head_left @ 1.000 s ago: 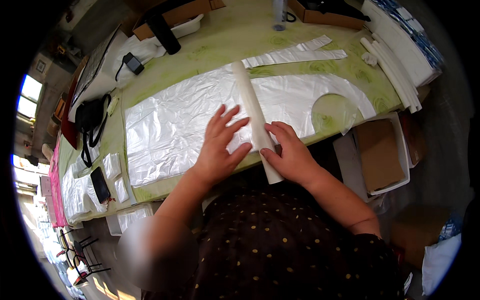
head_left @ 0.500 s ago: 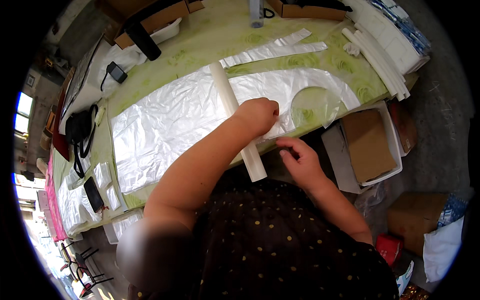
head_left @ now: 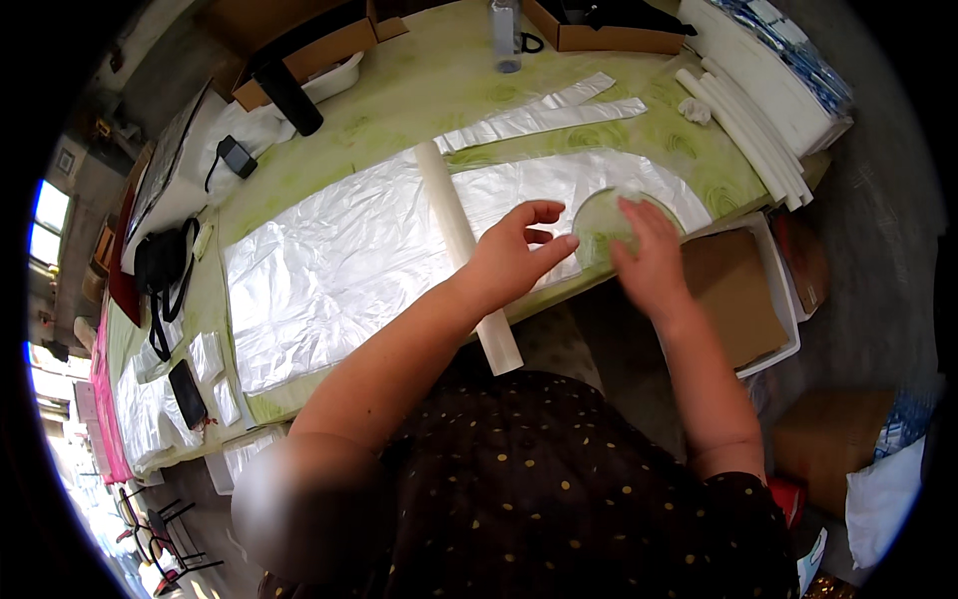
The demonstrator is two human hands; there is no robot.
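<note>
A thin, shiny white plastic apron [head_left: 329, 270] lies spread over the table, its round neck opening toward the right. Across it rests a long off-white tube [head_left: 449, 205], whose near end sticks out past the table edge. My left hand [head_left: 519, 255] is just right of the tube, above the film, thumb and fingers apart with nothing in them. Over the neck opening [head_left: 599, 222] is my right hand [head_left: 651, 250], slightly blurred, with fingers stretched toward the opening's far rim. Whether its fingertips touch the film I cannot tell.
Flat plastic strips [head_left: 544, 115] lie beyond the apron. Several white rolls [head_left: 743, 135] line the right side. A clear bottle [head_left: 506, 40] and open cartons stand at the back. A black bag [head_left: 160, 265] and a phone [head_left: 187, 392] lie left. A bin with cardboard [head_left: 728, 299] stands below the right edge.
My left hand has opened from a closed fist near the table edge. My right hand has moved up and right, from the table's edge to over the neck opening. The tube stays across the apron.
</note>
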